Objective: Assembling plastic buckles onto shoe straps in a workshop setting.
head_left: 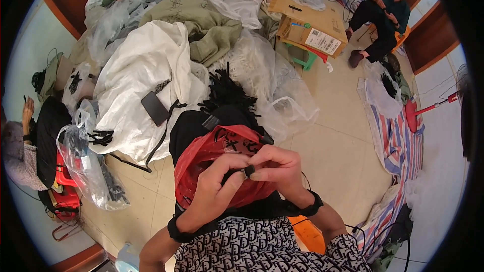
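Observation:
Over my lap, my left hand [220, 180] and my right hand [280, 170] meet at the fingertips. Both pinch a small black strip [248, 171] with a pale, shiny spot on its end; its exact kind is too small to make out. Part of the strip is hidden by my left fingers. Beneath my hands a red plastic bag [194, 163] lies open across my lap. Just past the bag is a pile of black strips [227, 93], and a few loose black pieces rest at the bag's far edge.
A white sack [138, 65] ahead left bears a dark phone [155, 108]. Clear plastic bags [290, 93] and green sacks [196, 22] pile up beyond. A cardboard box [310, 25] rests on a green stool [305, 60]. One person [385, 12] sits far right, another [22, 146] at left.

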`<state>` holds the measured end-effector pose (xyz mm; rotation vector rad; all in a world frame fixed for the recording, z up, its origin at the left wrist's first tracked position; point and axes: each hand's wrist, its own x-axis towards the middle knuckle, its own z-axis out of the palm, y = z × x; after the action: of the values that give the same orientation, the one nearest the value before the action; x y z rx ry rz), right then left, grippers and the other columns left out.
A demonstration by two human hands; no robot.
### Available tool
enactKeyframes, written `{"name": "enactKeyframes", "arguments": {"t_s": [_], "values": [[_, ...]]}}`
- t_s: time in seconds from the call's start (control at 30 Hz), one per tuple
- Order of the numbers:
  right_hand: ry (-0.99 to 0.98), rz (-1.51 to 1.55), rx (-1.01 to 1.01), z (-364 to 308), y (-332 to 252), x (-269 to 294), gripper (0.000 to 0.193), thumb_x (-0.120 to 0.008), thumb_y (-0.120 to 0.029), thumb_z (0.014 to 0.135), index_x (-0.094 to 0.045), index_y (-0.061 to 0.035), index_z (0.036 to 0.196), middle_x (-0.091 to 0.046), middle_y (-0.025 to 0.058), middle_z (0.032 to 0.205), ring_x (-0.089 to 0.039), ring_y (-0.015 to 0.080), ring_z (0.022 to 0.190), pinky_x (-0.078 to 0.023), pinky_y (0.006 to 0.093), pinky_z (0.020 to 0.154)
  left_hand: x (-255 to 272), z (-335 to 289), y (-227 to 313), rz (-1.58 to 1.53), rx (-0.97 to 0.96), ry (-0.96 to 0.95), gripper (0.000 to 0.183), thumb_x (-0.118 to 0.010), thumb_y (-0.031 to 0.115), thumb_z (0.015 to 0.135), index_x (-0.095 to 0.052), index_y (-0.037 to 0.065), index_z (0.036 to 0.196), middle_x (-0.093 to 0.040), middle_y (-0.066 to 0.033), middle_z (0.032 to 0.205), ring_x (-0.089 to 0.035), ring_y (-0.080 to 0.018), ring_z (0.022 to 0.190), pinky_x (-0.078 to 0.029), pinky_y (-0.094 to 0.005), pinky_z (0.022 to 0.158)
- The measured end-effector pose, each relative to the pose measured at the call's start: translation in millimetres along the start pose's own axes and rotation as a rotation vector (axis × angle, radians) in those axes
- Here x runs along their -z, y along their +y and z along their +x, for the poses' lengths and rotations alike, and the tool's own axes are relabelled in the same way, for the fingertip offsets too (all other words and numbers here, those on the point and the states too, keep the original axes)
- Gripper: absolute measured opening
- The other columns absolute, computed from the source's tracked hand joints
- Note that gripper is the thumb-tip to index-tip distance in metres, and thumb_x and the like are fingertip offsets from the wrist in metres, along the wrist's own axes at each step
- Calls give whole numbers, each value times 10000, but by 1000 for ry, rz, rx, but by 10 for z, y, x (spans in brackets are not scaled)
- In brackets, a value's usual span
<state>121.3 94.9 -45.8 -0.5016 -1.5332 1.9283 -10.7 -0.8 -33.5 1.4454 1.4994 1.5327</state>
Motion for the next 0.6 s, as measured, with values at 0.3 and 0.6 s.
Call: {"name": "enactKeyframes", "arguments": {"t_s": [0.3,0.6], "values": [[-344,185,-375,158,-250,112,211,-576,40,688,-611,43,896,-591,65,713,-562,99,588,-441,198,523,195,-47,229,-589,842,-186,52,-480,42,834,-467,15,876,-563,-43,732,-478,-39,539,-371,-162,474],[-507,552,-330,137,57,152,160,-569,43,664,-601,80,816,-592,142,703,-591,188,550,-454,232,467,269,-105,201,-755,804,-239,102,-519,45,812,-475,32,902,-571,-36,779,-372,-8,517,-271,-152,439]]}}
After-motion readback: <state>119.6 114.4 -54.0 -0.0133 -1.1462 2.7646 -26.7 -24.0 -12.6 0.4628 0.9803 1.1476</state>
